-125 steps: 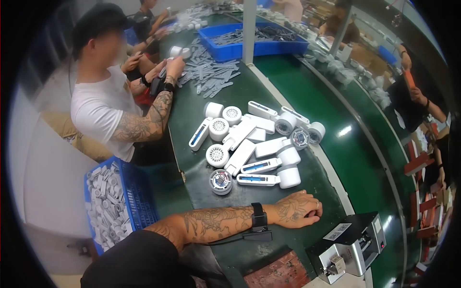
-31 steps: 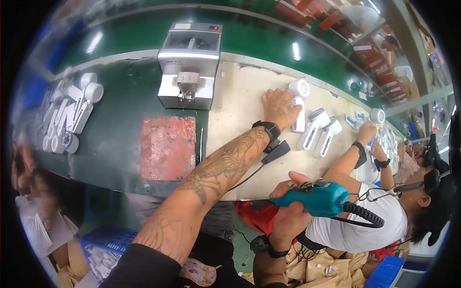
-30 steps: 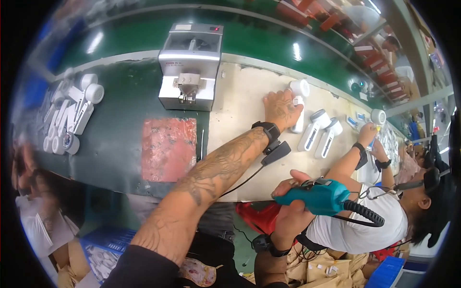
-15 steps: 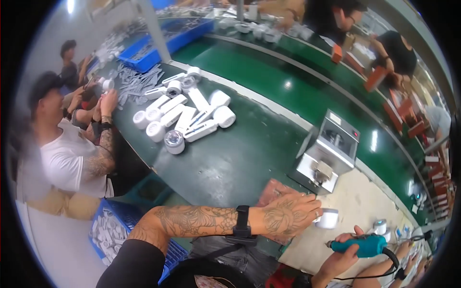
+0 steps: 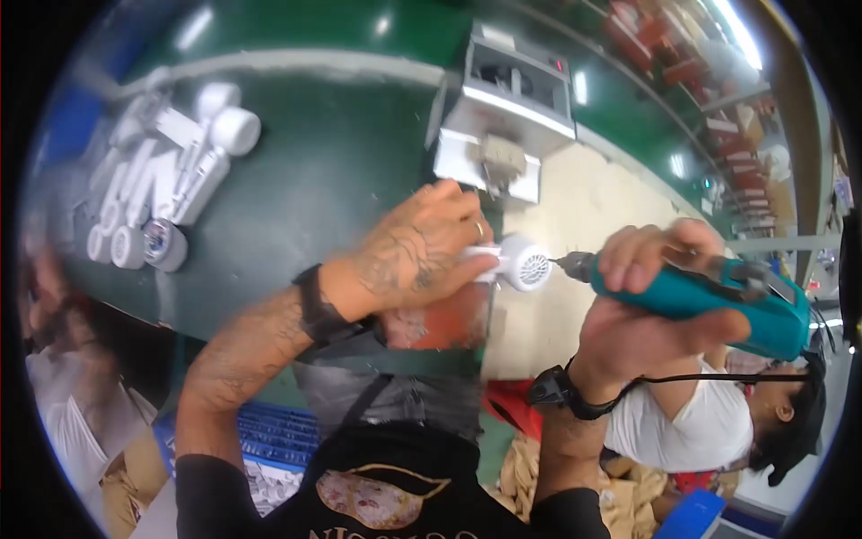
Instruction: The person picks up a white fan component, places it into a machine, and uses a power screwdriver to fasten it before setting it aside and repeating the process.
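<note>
My left hand (image 5: 429, 247) is closed on a white handheld device with a round grille (image 5: 530, 268) at its end. The fingers hide most of its handle. In my right hand (image 5: 642, 301) lies a teal electric screwdriver (image 5: 750, 310), held level with its bit pointing left. The bit's tip is at the right edge of the grille; whether they touch I cannot tell. Below my left hand is a reddish-brown pad (image 5: 435, 322) on the table.
Similar white devices (image 5: 175, 175) are piled on the green table (image 5: 305, 171) at left. A metal bench machine (image 5: 503, 108) stands beyond my hands, beside a pale board (image 5: 597, 202). Co-workers sit at left and right (image 5: 687, 422). A blue crate (image 5: 269, 431) is below the table edge.
My left hand has lifted a white device off the pale board. My right hand has raised the screwdriver, bringing its bit up to the grille. The view has swung right.
</note>
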Demonstrator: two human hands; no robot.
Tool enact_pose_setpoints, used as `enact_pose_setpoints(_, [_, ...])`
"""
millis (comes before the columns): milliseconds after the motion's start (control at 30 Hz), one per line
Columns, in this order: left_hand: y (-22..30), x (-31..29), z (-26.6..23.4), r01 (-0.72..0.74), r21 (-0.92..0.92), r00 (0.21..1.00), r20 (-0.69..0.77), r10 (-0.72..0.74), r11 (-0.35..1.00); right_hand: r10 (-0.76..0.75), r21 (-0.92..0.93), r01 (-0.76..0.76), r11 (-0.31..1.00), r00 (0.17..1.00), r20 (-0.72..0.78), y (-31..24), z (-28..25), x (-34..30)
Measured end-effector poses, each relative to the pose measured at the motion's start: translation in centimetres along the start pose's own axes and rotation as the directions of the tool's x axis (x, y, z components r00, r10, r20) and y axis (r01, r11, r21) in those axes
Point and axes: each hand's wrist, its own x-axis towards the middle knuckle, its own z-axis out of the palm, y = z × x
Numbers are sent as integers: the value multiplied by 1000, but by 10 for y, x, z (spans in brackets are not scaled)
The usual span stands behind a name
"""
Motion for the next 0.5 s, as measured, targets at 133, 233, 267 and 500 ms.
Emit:
enact_pose_setpoints(133, [-1, -11, -1, -57, -11, 998, -24, 57, 998, 10, -116, -17, 993, 998, -57, 40, 22, 14])
enact_pose_setpoints(233, [0, -18, -2, -32, -16, 999, -23, 32, 999, 37, -137, -43, 990, 998, -44, 63, 36, 30])
enact_pose_setpoints(267, [1, -20, -3, -15, -12, 1000, -3, 15, 1000, 41, -94, -45, 995, 998, -45, 70, 38, 35])
enact_pose_setpoints(500, [-2, -18, 4, 6, -27, 999, -37, -7, 1000, 60, -128, -61, 990, 998, -7, 90, 34, 37])
